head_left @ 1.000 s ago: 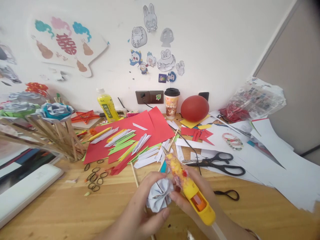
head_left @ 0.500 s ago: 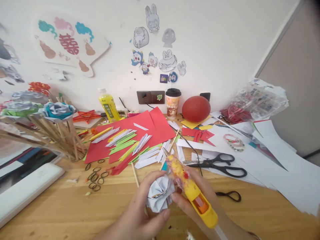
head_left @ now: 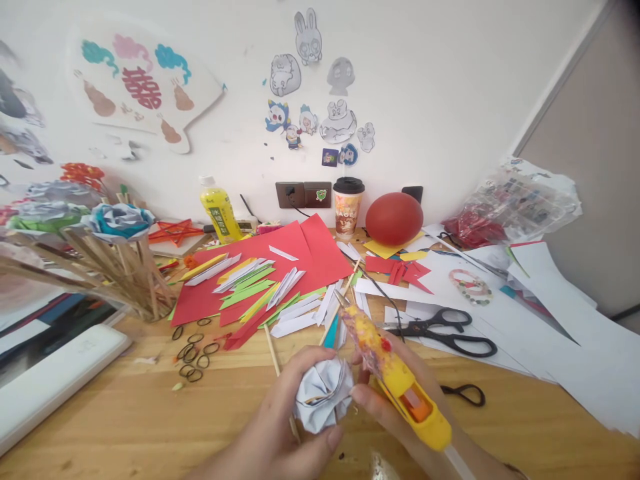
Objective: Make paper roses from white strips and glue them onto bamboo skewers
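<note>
A crumpled white paper flower (head_left: 325, 398) sits in my left hand (head_left: 280, 420), the fingers and thumb closed round its side. My right hand (head_left: 383, 407) grips a yellow hot glue gun (head_left: 407, 387), whose metal tip points up and away, to the left. Bits of dried glue and a red spot cover the gun's front part, and a clear glue stick (head_left: 457, 461) comes out of its back end. The fingertips of my right hand are close to the flower's right edge; whether they touch it is hard to tell. A thin wooden stick (head_left: 273, 350) lies behind my left hand.
Folded paper strips (head_left: 245, 283) and red sheets (head_left: 320, 250) cover the middle. Black scissors (head_left: 445, 330) lie right, hair ties (head_left: 190, 353) left. Finished paper flowers (head_left: 120, 220) stand at left. A bottle (head_left: 220, 213), paper cup (head_left: 347, 210) and red balloon (head_left: 394, 220) line the wall.
The glue gun and my right hand have shifted a little to the right, widening the gap to the flower. My left hand keeps hold of the flower. The whole view has moved slightly.
</note>
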`<state>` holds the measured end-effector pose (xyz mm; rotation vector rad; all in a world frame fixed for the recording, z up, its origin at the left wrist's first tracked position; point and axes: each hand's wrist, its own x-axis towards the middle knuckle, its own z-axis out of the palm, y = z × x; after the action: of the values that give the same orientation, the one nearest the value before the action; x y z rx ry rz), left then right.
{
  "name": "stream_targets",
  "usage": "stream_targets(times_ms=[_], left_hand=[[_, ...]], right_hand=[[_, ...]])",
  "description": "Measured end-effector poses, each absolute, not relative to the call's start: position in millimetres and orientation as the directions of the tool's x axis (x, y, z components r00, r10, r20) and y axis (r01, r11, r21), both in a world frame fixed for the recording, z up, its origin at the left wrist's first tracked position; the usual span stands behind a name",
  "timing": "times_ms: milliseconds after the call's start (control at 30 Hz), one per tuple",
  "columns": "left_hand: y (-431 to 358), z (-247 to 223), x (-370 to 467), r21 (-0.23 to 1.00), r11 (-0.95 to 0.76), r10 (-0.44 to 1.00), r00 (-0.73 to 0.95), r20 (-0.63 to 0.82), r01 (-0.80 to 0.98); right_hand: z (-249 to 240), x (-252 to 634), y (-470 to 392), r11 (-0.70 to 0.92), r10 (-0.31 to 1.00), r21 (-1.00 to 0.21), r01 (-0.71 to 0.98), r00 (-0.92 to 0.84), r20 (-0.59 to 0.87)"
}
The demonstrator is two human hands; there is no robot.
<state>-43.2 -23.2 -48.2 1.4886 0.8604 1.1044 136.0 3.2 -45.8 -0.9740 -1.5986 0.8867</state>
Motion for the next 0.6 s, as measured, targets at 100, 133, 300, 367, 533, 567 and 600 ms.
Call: stream_targets(times_ms=[100, 133, 300, 367, 533, 567, 600], left_hand=[[-23, -45, -43, 0.987, -0.129, 0.898, 0.41, 0.158, -0.098], [-22, -43, -44, 0.988, -0.108, 0.882, 0.448, 0.147, -0.112], [-18, -38, -51, 0.99, 0.017, 0.817, 0.573, 0.066, -0.137], [-17, -36, -53, 0.991, 0.035, 0.808, 0.587, 0.049, -0.131], [-15, -36, -51, 0.979, 0.095, 0.822, 0.568, 0.025, -0.181], [-14, -38, -49, 0.972, 0.101, 0.825, 0.563, 0.037, -0.212], [-13, -40, -47, 0.964, 0.094, 0.83, 0.554, 0.062, -0.25]], right_hand=[[-48, 137, 5, 0.413, 0.904, -0.901, 0.13, -0.18, 0.389], [-49, 137, 6, 0.424, 0.896, -0.898, 0.116, -0.195, 0.398], [-53, 136, 6, 0.431, 0.874, -0.902, 0.0, -0.249, 0.417], [-54, 135, 5, 0.42, 0.868, -0.906, -0.045, -0.27, 0.416], [-55, 132, 5, 0.488, 0.85, -0.873, 0.02, -0.239, 0.469], [-55, 131, 5, 0.509, 0.842, -0.86, 0.033, -0.23, 0.489], [-54, 131, 5, 0.519, 0.836, -0.854, 0.039, -0.23, 0.498]])
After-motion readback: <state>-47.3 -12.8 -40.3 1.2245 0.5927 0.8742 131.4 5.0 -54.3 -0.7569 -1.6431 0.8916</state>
